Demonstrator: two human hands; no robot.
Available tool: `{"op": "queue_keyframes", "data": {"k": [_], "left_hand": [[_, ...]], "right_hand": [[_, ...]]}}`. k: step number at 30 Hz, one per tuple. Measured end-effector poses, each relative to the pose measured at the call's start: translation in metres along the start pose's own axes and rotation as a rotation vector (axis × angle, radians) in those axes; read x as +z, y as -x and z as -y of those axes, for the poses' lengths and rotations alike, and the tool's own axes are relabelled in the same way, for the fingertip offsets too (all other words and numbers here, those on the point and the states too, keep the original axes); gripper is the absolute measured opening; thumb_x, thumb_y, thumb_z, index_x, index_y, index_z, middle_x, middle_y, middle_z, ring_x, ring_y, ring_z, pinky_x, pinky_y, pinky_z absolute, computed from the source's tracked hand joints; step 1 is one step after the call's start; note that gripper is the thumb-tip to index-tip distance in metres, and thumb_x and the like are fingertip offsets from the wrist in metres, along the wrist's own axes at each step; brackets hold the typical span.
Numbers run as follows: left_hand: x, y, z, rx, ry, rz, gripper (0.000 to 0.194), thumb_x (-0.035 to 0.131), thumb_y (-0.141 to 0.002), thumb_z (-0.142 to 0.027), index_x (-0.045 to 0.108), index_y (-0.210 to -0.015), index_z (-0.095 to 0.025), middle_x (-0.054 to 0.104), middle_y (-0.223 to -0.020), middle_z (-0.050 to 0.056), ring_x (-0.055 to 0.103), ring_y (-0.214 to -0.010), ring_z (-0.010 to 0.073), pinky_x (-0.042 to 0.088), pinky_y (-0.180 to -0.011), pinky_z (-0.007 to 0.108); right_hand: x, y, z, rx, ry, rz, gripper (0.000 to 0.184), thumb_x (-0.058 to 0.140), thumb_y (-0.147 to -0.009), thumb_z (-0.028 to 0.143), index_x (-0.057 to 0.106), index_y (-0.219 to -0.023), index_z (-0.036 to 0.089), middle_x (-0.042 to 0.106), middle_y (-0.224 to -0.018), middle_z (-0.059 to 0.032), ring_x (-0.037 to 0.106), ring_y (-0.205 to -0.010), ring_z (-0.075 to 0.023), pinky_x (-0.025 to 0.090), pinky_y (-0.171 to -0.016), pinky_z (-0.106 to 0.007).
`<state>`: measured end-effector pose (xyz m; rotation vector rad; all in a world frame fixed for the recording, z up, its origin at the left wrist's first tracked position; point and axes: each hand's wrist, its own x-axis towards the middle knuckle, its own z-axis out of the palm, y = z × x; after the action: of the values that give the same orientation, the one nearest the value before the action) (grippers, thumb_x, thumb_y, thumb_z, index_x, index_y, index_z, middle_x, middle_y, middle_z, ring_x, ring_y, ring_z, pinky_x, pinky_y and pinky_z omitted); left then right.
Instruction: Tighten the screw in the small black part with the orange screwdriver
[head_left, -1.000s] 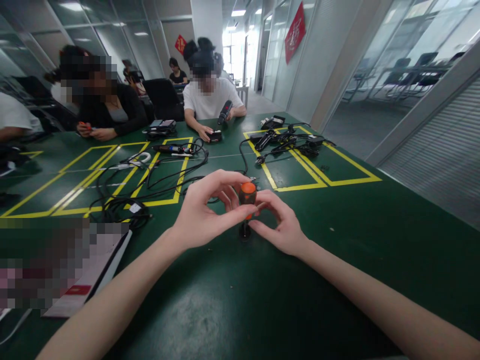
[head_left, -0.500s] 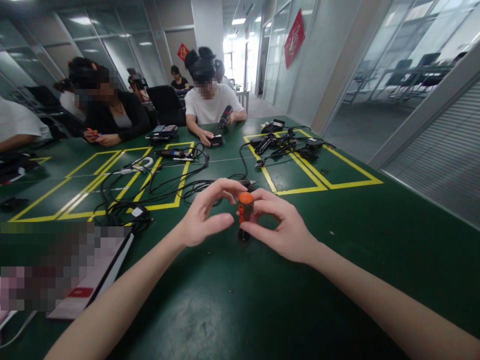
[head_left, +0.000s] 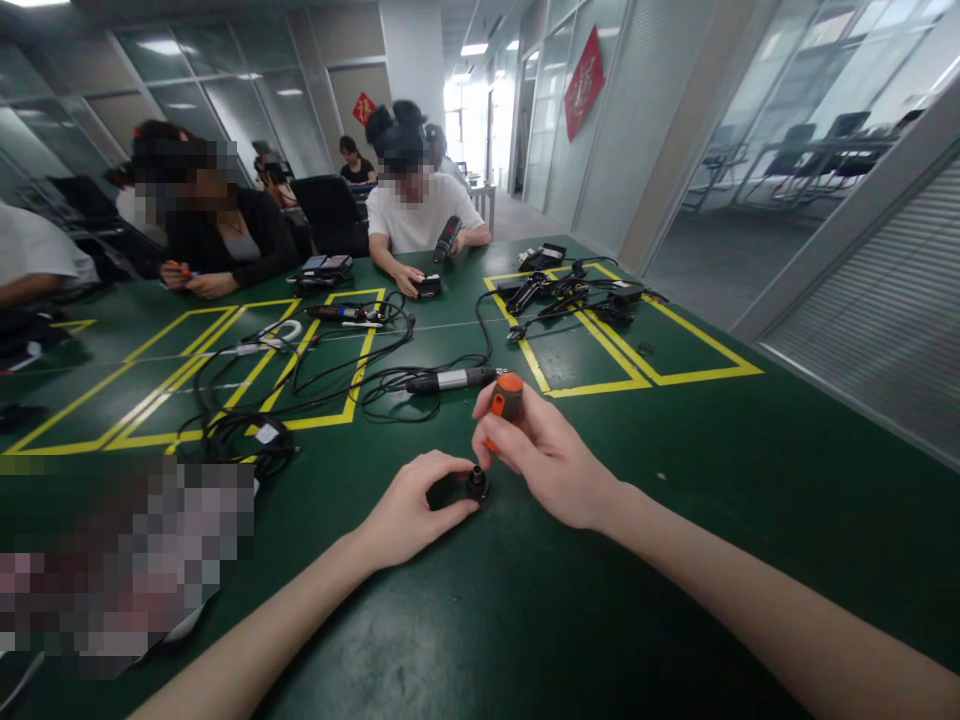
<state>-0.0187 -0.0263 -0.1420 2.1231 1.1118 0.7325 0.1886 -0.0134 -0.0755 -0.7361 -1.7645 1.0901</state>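
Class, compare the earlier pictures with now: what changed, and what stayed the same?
The left hand let go of the orange-and-gray tool and moved down to the small black part, thumb and finger around it. The right hand kept its grip, moving the tool up and rightward, away from the part. The cables and yellow tape stayed put.

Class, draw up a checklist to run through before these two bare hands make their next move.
1. Right hand holds the orange-and-dark-grey tool handle: ok.
2. Handle's lower end in view: not ok, fingers hide it.
3. Small black cylindrical part rests on the green tabletop: ok.
4. Left hand has thumb and finger on opposite sides of it: ok.
5. Firmness of that left grip: cannot tell.
6. Black-and-silver cylindrical tool lies beyond both hands: ok.
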Motion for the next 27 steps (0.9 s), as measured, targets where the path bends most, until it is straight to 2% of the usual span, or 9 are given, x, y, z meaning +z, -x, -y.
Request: {"op": "queue_keyframes", "data": {"k": [2, 4, 8, 11, 14, 18, 21, 24, 27], "left_hand": [[0.000, 0.002, -0.001, -0.015, 0.008, -0.025, 0.026, 0.076, -0.087, -0.027, 0.072, -0.112, -0.020, 0.077, -0.107, 0.006, 0.071, -0.099, 0.0227, 0.057, -0.093, 0.039], [0.000, 0.004, 0.000, -0.013, 0.020, -0.039, 0.023, 0.074, -0.089, -0.027, 0.072, -0.111, -0.020, 0.077, -0.107, 0.007, 0.071, -0.100, 0.0226, 0.056, -0.094, 0.039], [-0.006, 0.010, 0.004, 0.032, 0.021, -0.014, 0.027, 0.072, -0.091, -0.029, 0.072, -0.117, -0.022, 0.077, -0.114, 0.008, 0.071, -0.106, 0.0247, 0.056, -0.100, 0.042], [-0.013, 0.017, 0.003, 0.074, -0.016, 0.071, 0.059, 0.081, -0.084, -0.045, 0.064, -0.137, -0.024, 0.072, -0.131, 0.012, 0.066, -0.121, 0.0313, 0.053, -0.107, 0.048], [-0.017, 0.025, 0.001, 0.125, -0.145, 0.181, 0.113, 0.089, -0.065, -0.063, 0.042, -0.159, -0.022, 0.060, -0.146, 0.019, 0.058, -0.129, 0.0390, 0.046, -0.112, 0.058], [-0.018, 0.030, 0.002, 0.111, -0.359, 0.227, 0.132, 0.090, -0.054, -0.072, 0.037, -0.163, -0.019, 0.052, -0.150, 0.023, 0.048, -0.134, 0.0464, 0.038, -0.113, 0.067], [-0.023, 0.027, 0.009, 0.077, -0.407, 0.183, 0.120, 0.088, -0.060, -0.073, 0.042, -0.160, -0.024, 0.052, -0.151, 0.020, 0.048, -0.135, 0.0437, 0.037, -0.114, 0.063], [-0.034, 0.023, 0.015, -0.007, -0.405, 0.089, 0.074, 0.082, -0.081, -0.056, 0.059, -0.144, -0.025, 0.060, -0.140, 0.015, 0.055, -0.127, 0.0357, 0.043, -0.109, 0.054], [-0.046, 0.021, 0.012, -0.037, -0.331, 0.102, 0.044, 0.079, -0.085, -0.047, 0.070, -0.122, -0.025, 0.066, -0.124, 0.009, 0.061, -0.113, 0.0278, 0.048, -0.099, 0.042]], "right_hand": [[-0.001, -0.003, 0.004, 0.009, 0.005, 0.054, 0.045, 0.038, -0.107, 0.059, 0.052, -0.087, 0.021, 0.061, -0.071, 0.0002, 0.056, -0.065, -0.0138, 0.046, -0.064, -0.029], [-0.003, -0.006, 0.011, -0.016, 0.059, 0.117, 0.058, 0.033, -0.107, 0.066, 0.057, -0.083, 0.020, 0.065, -0.078, -0.0033, 0.059, -0.073, -0.0155, 0.048, -0.070, -0.030], [-0.010, -0.012, 0.024, -0.107, 0.199, 0.168, 0.043, 0.046, -0.108, 0.051, 0.067, -0.088, 0.019, 0.061, -0.092, -0.0044, 0.060, -0.092, -0.0184, 0.051, -0.086, -0.033], [-0.014, -0.011, 0.026, -0.093, 0.188, 0.150, 0.020, 0.061, -0.101, 0.036, 0.071, -0.110, 0.022, 0.064, -0.099, -0.0035, 0.061, -0.092, -0.0181, 0.054, -0.083, -0.032], [-0.017, -0.009, 0.024, -0.117, 0.156, 0.085, 0.047, 0.069, -0.095, 0.028, 0.059, -0.141, 0.023, 0.066, -0.106, -0.0034, 0.063, -0.090, -0.0174, 0.057, -0.084, -0.033], [-0.020, -0.007, 0.025, -0.174, 0.237, 0.107, 0.039, 0.063, -0.099, 0.025, 0.060, -0.137, 0.023, 0.069, -0.109, -0.0046, 0.066, -0.094, -0.0183, 0.058, -0.087, -0.034], [-0.019, -0.007, 0.026, -0.183, 0.287, 0.083, 0.028, 0.059, -0.101, 0.025, 0.062, -0.128, 0.022, 0.070, -0.111, -0.0050, 0.066, -0.092, -0.0177, 0.058, -0.086, -0.034], [-0.018, -0.008, 0.024, -0.177, 0.293, -0.002, 0.020, 0.059, -0.100, 0.026, 0.062, -0.119, 0.020, 0.070, -0.106, -0.0046, 0.066, -0.092, -0.0181, 0.057, -0.085, -0.033], [-0.018, -0.008, 0.023, -0.180, 0.282, -0.072, 0.013, 0.059, -0.098, 0.024, 0.063, -0.110, 0.020, 0.070, -0.102, -0.0047, 0.066, -0.092, -0.0188, 0.057, -0.084, -0.033]]}}
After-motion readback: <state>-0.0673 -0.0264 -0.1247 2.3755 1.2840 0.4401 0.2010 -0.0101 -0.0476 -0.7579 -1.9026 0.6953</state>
